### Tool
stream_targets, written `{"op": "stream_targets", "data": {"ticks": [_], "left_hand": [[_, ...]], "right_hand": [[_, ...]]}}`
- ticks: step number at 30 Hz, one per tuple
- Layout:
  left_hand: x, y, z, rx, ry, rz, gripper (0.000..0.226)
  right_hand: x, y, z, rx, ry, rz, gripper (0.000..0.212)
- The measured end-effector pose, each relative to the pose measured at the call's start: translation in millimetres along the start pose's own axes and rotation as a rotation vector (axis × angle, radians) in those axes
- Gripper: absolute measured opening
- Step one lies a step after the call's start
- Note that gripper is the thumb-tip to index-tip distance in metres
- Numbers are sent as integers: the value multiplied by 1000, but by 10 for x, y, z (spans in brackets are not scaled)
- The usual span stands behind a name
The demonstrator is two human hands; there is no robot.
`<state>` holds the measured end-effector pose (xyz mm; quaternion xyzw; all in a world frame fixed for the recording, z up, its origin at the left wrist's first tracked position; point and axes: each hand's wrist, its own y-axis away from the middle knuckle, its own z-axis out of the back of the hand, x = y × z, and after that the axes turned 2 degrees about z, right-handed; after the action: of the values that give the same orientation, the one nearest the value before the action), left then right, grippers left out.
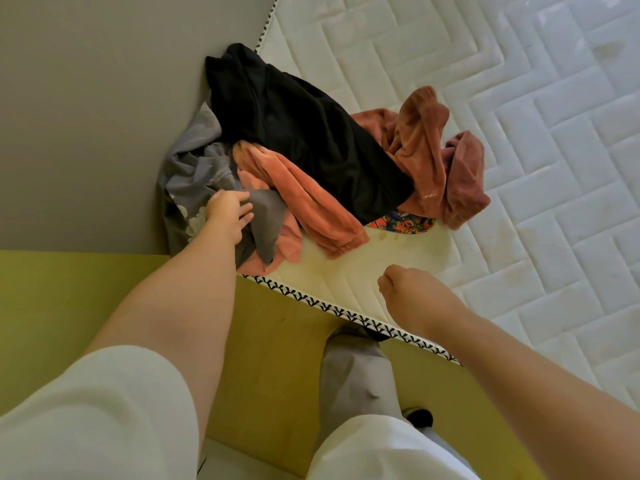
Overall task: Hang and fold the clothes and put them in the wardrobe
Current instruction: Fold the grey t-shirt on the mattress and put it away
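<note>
A heap of clothes lies on the corner of a white quilted mattress (485,98). A black garment (294,133) is on top, over a salmon fleece piece (311,206) and a darker rust fleece piece (433,157). A grey garment with white flowers (194,168) sits at the left edge by the wall. A bit of bright patterned cloth (401,224) peeks out underneath. My left hand (228,213) reaches into the heap and its fingers curl on the grey cloth. My right hand (408,292) hovers over bare mattress near the edge, fingers loosely curled, holding nothing.
A grey wall (86,116) runs along the left of the bed. The yellow-green bed frame (104,289) borders the mattress in front. My leg in grey trousers (356,382) stands against the frame. The mattress edge has black-and-white trim (346,315).
</note>
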<state>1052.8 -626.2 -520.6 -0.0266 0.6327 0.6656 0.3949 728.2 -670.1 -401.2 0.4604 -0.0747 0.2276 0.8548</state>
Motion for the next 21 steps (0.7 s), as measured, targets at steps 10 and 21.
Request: {"op": "stream_targets", "data": {"ticks": [10,21], "left_hand": [[197,1139,155,111,33,60,17],[-312,3238,-355,609,-59,-309,25]], "right_hand": [[252,164,110,-42,-51,136,26],[549,714,552,-248,-787,270,29]]}}
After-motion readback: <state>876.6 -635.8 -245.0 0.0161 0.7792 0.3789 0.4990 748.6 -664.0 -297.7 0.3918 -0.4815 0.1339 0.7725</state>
